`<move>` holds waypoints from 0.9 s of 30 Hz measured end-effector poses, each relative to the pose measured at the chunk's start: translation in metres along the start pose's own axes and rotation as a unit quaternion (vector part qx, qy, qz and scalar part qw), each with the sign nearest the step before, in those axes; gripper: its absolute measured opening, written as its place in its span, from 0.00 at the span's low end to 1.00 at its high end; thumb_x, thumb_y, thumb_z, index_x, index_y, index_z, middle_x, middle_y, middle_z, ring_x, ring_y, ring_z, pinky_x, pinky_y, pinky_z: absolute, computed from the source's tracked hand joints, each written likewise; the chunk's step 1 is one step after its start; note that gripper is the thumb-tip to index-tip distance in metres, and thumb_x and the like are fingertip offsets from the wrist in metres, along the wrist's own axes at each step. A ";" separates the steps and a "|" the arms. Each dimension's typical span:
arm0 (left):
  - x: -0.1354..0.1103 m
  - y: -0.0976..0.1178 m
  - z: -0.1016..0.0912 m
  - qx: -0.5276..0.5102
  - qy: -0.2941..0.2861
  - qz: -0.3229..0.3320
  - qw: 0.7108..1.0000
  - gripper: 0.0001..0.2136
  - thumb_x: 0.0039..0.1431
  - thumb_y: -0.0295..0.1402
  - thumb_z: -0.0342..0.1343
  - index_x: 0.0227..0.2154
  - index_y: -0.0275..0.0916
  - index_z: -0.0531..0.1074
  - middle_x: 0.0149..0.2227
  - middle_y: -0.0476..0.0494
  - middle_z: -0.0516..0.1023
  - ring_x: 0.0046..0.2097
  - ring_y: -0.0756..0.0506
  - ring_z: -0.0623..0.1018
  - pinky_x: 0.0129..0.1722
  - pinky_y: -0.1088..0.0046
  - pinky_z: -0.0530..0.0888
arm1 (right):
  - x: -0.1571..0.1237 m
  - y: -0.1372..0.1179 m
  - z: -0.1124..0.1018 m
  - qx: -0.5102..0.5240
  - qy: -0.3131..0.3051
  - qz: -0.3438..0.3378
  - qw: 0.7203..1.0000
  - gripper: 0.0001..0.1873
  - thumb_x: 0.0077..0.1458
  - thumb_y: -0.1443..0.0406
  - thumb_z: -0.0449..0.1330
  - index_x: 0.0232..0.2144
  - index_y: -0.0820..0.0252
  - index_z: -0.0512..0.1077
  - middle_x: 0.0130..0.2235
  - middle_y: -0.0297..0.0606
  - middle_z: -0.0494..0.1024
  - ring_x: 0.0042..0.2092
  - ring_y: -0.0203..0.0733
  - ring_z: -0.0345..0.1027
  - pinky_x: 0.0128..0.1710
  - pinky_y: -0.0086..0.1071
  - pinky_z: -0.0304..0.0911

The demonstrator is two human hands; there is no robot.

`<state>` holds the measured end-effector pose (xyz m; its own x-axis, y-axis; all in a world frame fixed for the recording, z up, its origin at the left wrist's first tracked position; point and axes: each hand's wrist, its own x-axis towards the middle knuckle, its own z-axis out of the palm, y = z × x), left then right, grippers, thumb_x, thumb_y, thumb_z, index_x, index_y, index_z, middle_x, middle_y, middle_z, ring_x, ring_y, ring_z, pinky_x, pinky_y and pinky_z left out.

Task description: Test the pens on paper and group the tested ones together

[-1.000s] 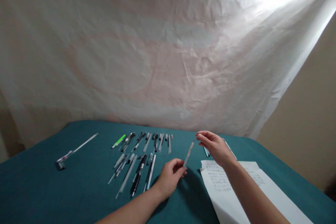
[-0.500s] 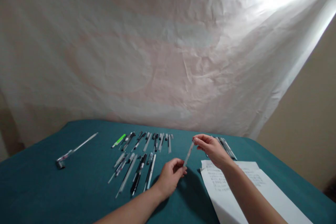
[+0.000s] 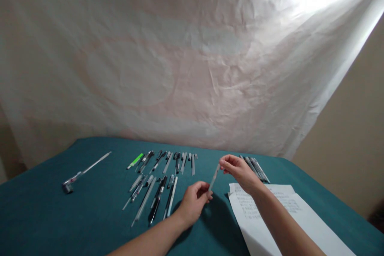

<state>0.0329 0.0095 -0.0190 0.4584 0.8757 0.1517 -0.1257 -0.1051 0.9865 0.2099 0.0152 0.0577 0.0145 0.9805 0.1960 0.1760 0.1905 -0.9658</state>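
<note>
A slim, pale pen [image 3: 214, 177] is held tilted above the green cloth between my two hands. My left hand [image 3: 195, 202] pinches its lower end, thumb and fingers closed round it. At the upper end, the fingertips of my right hand [image 3: 235, 169] grip the pen. To the left of my hands lie a black pen [image 3: 155, 208], a white-and-dark pen [image 3: 172, 197] and several clear pen parts and caps in a row. Whether the held pen has a cap or tip is too blurred to tell.
Farther back lies another row of pens, with a green highlighter [image 3: 135, 161] at its left end. A long metallic stick [image 3: 87, 171] rests far left. Several pens [image 3: 255, 168] lie behind my right hand. Handwritten sheets [image 3: 303, 224] sit under my right forearm.
My right hand has come slightly down and left with the pen's upper end. My left hand stays nearly in place, still pinching the lower end.
</note>
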 end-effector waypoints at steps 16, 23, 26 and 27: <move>0.001 0.000 0.000 0.004 -0.009 0.011 1.000 0.11 0.49 0.37 0.57 0.31 0.34 0.70 0.28 0.45 0.73 0.31 0.47 0.73 0.30 0.74 0.68 | 0.000 0.001 -0.002 -0.027 -0.013 0.002 1.000 0.19 0.46 0.53 0.59 0.33 0.63 0.74 0.29 0.38 0.75 0.32 0.36 0.67 0.30 0.28 0.62; 0.001 0.001 -0.001 0.000 -0.020 0.012 1.000 0.10 0.51 0.35 0.56 0.33 0.34 0.70 0.30 0.44 0.74 0.31 0.47 0.74 0.31 0.73 0.68 | -0.002 -0.001 -0.002 0.046 -0.056 0.008 0.997 0.23 0.48 0.53 0.57 0.44 0.59 0.70 0.43 0.43 0.73 0.36 0.38 0.68 0.31 0.29 0.63; 0.000 0.002 -0.001 0.003 -0.025 0.006 1.000 0.09 0.51 0.34 0.55 0.33 0.33 0.70 0.30 0.44 0.74 0.32 0.47 0.74 0.31 0.73 0.68 | -0.001 0.002 -0.001 0.033 -0.036 -0.005 0.999 0.20 0.48 0.54 0.58 0.39 0.61 0.73 0.38 0.41 0.74 0.33 0.36 0.66 0.29 0.27 0.61; 0.000 0.002 -0.001 0.003 -0.026 0.004 1.000 0.08 0.51 0.33 0.55 0.33 0.33 0.70 0.30 0.44 0.74 0.32 0.47 0.74 0.31 0.73 0.68 | 0.000 0.003 -0.001 0.029 -0.028 -0.006 0.999 0.19 0.47 0.54 0.58 0.37 0.61 0.73 0.35 0.40 0.74 0.32 0.35 0.66 0.29 0.27 0.60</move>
<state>0.0321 0.0096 -0.0172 0.5025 0.8491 0.1631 -0.1244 -0.1157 0.9855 0.2113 0.0160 0.0545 -0.0424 0.9791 0.1988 0.1194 0.2025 -0.9720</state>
